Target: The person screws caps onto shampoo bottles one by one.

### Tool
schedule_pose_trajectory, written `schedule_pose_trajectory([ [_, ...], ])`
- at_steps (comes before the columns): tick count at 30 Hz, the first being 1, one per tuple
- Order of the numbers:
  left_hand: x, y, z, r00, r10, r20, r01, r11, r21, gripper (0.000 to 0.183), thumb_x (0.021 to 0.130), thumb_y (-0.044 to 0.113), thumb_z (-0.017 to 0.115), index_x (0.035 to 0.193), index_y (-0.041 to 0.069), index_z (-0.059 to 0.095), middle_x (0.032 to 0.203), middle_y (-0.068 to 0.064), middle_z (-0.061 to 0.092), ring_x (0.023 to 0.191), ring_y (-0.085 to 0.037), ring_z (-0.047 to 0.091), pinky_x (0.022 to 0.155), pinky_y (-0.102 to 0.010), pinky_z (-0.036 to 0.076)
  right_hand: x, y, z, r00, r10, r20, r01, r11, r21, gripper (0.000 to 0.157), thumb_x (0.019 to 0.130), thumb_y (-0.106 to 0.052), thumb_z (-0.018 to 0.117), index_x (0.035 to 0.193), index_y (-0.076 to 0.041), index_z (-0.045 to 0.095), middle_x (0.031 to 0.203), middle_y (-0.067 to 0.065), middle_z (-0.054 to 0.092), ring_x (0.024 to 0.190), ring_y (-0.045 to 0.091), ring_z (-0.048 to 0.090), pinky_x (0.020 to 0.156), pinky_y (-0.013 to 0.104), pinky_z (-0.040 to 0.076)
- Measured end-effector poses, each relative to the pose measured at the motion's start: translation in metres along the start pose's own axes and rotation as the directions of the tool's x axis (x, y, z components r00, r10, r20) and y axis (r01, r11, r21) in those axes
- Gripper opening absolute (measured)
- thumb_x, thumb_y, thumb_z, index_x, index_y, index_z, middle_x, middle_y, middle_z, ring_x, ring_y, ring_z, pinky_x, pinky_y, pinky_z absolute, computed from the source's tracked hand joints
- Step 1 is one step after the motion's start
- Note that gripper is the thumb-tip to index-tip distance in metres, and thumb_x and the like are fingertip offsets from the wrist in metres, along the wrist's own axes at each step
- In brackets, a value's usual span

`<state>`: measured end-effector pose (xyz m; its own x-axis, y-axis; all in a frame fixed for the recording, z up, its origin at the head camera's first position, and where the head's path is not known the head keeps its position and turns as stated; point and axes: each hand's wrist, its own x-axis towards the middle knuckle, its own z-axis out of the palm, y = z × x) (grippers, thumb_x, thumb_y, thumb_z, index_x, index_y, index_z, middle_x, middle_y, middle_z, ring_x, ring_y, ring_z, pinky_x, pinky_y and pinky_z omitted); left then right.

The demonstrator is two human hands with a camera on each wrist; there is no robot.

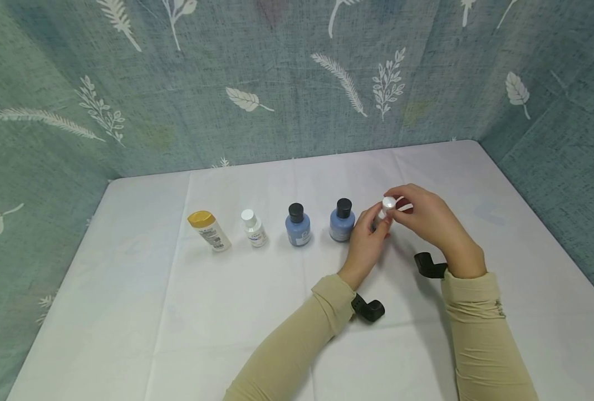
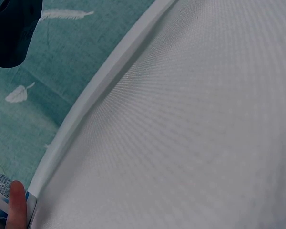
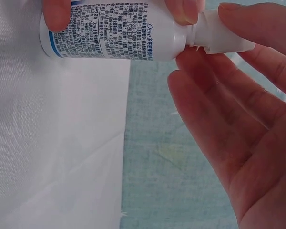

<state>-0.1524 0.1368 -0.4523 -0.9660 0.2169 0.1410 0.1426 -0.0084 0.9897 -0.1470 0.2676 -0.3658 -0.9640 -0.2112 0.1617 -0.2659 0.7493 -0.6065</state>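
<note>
A small white bottle [image 3: 109, 40] with dense blue print stands at the right of the row, mostly hidden by the hands in the head view. My left hand [image 1: 366, 248] grips its body; one finger [image 2: 16, 205] lies along the label at the lower left of the left wrist view. With thumb and fingers, my right hand [image 1: 429, 217] pinches the white cap [image 3: 221, 33] at the bottle's top. Part of the narrow neck shows below the cap. Just left of my left hand is a blue bottle [image 1: 342, 224] with a black cap.
Further left on the white-covered table [image 1: 226, 323] stand another blue bottle [image 1: 298, 228], a white bottle [image 1: 255, 230] and a cream bottle with a yellow cap [image 1: 211, 231]. Leaf-patterned green cloth [image 1: 276, 83] hangs behind. Black wrist cameras stick out from both wrists.
</note>
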Motion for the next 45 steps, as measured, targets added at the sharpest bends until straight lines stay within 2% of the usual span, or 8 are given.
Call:
schedule_pose_trajectory([
  [5, 0.0, 0.0, 0.0, 1.0, 0.002, -0.001, -0.002, 1.0, 0.0, 0.036, 0.091, 0.02, 0.052, 0.127, 0.022, 0.05, 0.112, 0.006, 0.05, 0.087, -0.005, 0.054, 0.069, -0.021, 0.05, -0.001, 0.001, -0.001, 1.0, 0.004, 0.018, -0.004, 1.0, 0.008, 0.036, 0.081, -0.003, 0.061, 0.116, -0.008, 0.055, 0.114, 0.006, 0.055, 0.094, 0.023, 0.057, 0.079, 0.039, 0.047],
  [11, 0.0, 0.001, 0.001, 1.0, 0.001, -0.003, -0.001, 1.0, 0.0, 0.036, 0.09, 0.024, 0.053, 0.126, 0.023, 0.051, 0.111, 0.006, 0.05, 0.088, -0.006, 0.053, 0.068, -0.02, 0.05, -0.002, 0.003, -0.002, 0.999, -0.033, 0.006, 0.033, 0.999, -0.002, 0.036, 0.081, -0.002, 0.062, 0.116, -0.008, 0.056, 0.113, 0.006, 0.055, 0.093, 0.023, 0.057, 0.078, 0.039, 0.048],
  [19, 0.0, 0.002, 0.0, 1.0, 0.018, -0.014, -0.018, 1.0, -0.011, 0.035, 0.09, 0.019, 0.054, 0.125, 0.019, 0.052, 0.112, 0.001, 0.051, 0.09, -0.014, 0.054, 0.066, -0.021, 0.05, -0.002, 0.004, -0.002, 0.999, -0.032, -0.006, 0.032, 0.999, 0.0, 0.034, 0.081, -0.002, 0.062, 0.114, -0.008, 0.056, 0.111, 0.006, 0.056, 0.093, 0.023, 0.058, 0.077, 0.038, 0.048],
  [30, 0.0, 0.0, 0.0, 1.0, 0.01, -0.007, -0.01, 1.0, -0.008, 0.036, 0.09, 0.021, 0.053, 0.125, 0.024, 0.051, 0.111, 0.006, 0.05, 0.09, -0.006, 0.053, 0.069, -0.021, 0.05, -0.001, 0.002, -0.001, 1.0, -0.021, -0.009, 0.021, 1.0, -0.005, 0.033, 0.081, -0.002, 0.062, 0.113, -0.007, 0.056, 0.11, 0.007, 0.057, 0.094, 0.024, 0.057, 0.078, 0.039, 0.048],
  [37, 0.0, 0.002, 0.0, 1.0, 0.001, -0.005, -0.001, 1.0, -0.016, 0.036, 0.09, 0.019, 0.053, 0.125, 0.023, 0.051, 0.112, 0.006, 0.05, 0.091, -0.008, 0.053, 0.069, -0.021, 0.05, -0.001, 0.001, -0.001, 1.0, -0.029, -0.01, 0.029, 1.0, -0.003, 0.031, 0.081, -0.003, 0.062, 0.112, -0.007, 0.057, 0.108, 0.006, 0.057, 0.093, 0.024, 0.057, 0.078, 0.04, 0.048],
  [39, -0.001, 0.004, 0.0, 1.0, -0.005, -0.002, 0.005, 1.0, -0.027, 0.036, 0.09, 0.018, 0.053, 0.126, 0.022, 0.051, 0.112, 0.004, 0.05, 0.092, -0.01, 0.053, 0.069, -0.021, 0.05, -0.001, 0.001, -0.001, 1.0, -0.026, -0.009, 0.026, 1.0, -0.006, 0.031, 0.081, -0.003, 0.062, 0.111, -0.007, 0.057, 0.108, 0.006, 0.057, 0.093, 0.023, 0.057, 0.078, 0.04, 0.048],
  [45, -0.008, 0.028, -0.005, 1.0, -0.006, 0.0, 0.006, 0.999, -0.035, 0.035, 0.09, 0.011, 0.053, 0.125, 0.01, 0.051, 0.112, -0.004, 0.051, 0.091, -0.015, 0.054, 0.069, -0.021, 0.05, 0.0, 0.002, 0.0, 1.0, -0.006, -0.007, 0.006, 1.0, -0.006, 0.03, 0.082, -0.005, 0.062, 0.112, -0.008, 0.057, 0.108, 0.006, 0.057, 0.094, 0.024, 0.057, 0.078, 0.04, 0.048],
])
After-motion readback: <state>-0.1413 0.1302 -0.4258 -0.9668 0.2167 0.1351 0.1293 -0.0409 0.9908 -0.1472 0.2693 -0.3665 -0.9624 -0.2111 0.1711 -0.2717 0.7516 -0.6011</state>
